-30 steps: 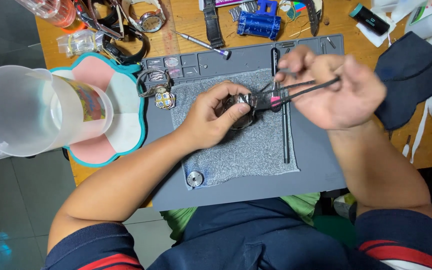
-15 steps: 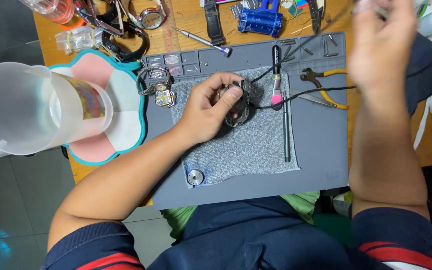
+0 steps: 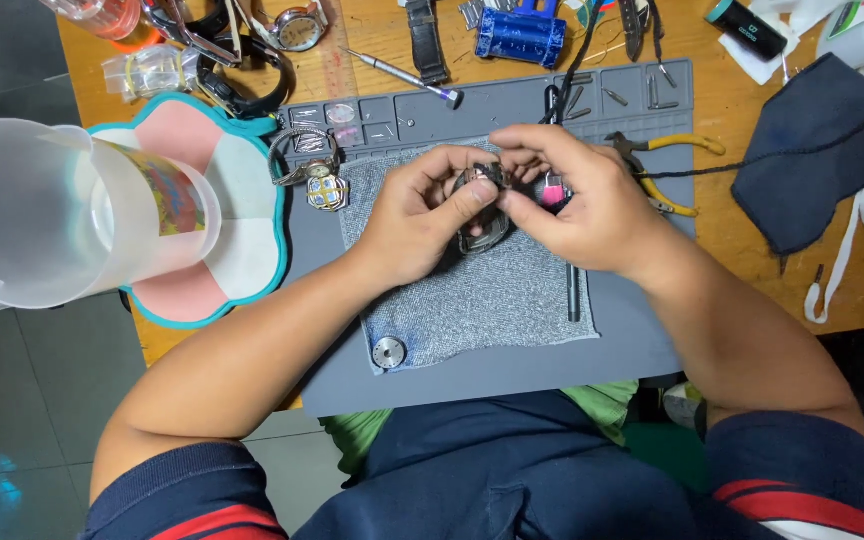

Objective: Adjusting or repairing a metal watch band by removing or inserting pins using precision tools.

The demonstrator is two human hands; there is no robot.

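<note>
Left hand (image 3: 414, 215) and right hand (image 3: 577, 200) both grasping small round dark metal watch case (image 3: 482, 215), over grey woven cloth (image 3: 482, 295) on grey rubber work mat (image 3: 512, 370).

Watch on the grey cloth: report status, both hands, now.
Left hand and right hand both pinching the watch over the grey cloth. Yellow-handled pliers lie on the mat beside the right hand. Nothing blocking.

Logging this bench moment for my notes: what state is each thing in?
left hand: pinching the watch case
right hand: fingertips on the watch case
watch case: held over the grey cloth
pliers: lying on the mat, untouched
plastic jug: on its side
round metal part: lying flat on the cloth corner
</note>
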